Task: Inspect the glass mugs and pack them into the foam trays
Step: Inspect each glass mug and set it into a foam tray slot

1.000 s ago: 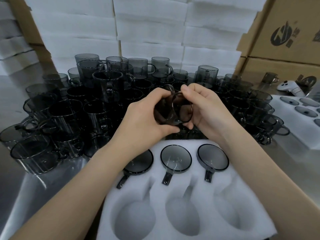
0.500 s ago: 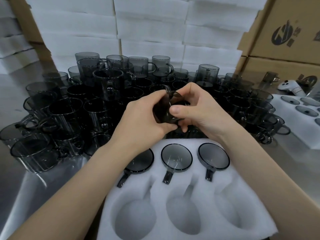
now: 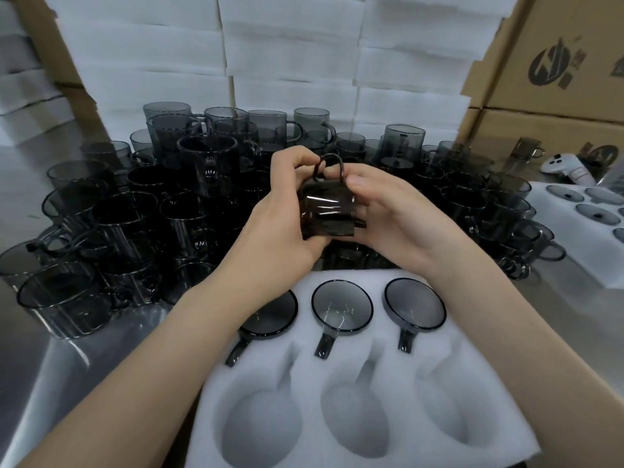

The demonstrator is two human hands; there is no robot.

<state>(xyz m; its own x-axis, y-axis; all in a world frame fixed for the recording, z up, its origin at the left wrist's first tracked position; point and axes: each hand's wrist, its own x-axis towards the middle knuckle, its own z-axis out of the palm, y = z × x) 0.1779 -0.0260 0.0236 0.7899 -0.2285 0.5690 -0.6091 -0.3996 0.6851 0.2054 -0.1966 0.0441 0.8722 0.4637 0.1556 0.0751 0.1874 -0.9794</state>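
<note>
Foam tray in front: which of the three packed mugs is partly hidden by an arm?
The leftmost packed mug in the foam tray: the left forearm crosses over its rim. The middle mug and right mug show fully.

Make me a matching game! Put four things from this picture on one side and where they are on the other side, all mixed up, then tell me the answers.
Things:
1. mug being inspected
2. three packed mugs
3. white controller
4. empty pockets

Places:
A. far right of the table, by the cardboard boxes
B. near row of the foam tray
C. held up between both hands
D. far row of the foam tray

Pairs: 1-C, 2-D, 3-A, 4-B
</note>
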